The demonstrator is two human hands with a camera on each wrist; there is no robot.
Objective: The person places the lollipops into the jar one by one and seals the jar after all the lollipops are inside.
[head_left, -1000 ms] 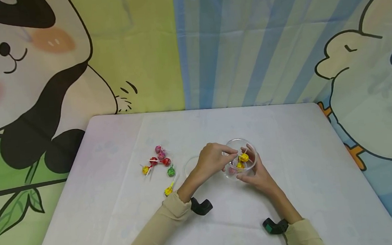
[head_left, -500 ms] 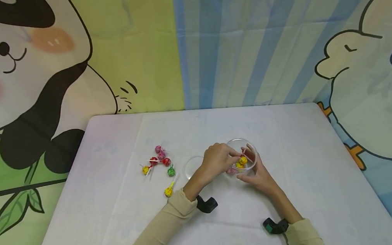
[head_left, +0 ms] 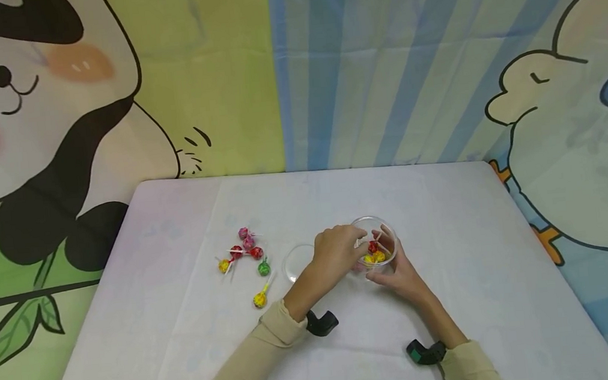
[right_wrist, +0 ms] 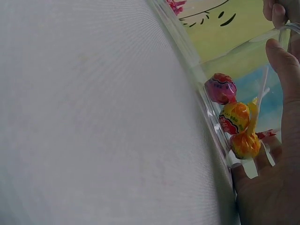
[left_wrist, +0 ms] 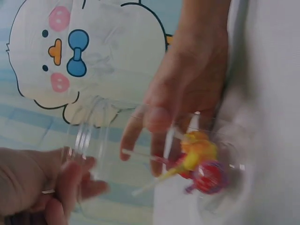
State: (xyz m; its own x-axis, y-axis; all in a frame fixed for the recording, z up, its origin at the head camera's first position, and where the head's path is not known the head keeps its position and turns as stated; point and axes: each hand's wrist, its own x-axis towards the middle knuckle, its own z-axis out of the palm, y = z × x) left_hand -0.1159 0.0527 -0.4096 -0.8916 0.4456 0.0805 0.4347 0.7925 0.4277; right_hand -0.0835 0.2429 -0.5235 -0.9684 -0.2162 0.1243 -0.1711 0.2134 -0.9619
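Note:
A clear jar stands on the table, held round its right side by the curved fingers and thumb of my right hand. Inside are yellow lollipops with a red one on top; the right wrist view also shows a pink-purple lollipop near the bottom. My left hand is at the jar's mouth, its fingers loosely bent. No lollipop shows between those fingers in the left wrist view, where the left hand overlaps the clear rim.
Left of the hands, a round clear lid lies on the white table. Farther left are a yellow lollipop, a green one and a cluster of red, pink and yellow ones. A printed cloth backdrop hangs behind.
A red lollipop, pinched by my left hand half a second ago, now lies in the jar and the fingers have let go. My right hand has stayed round the jar.

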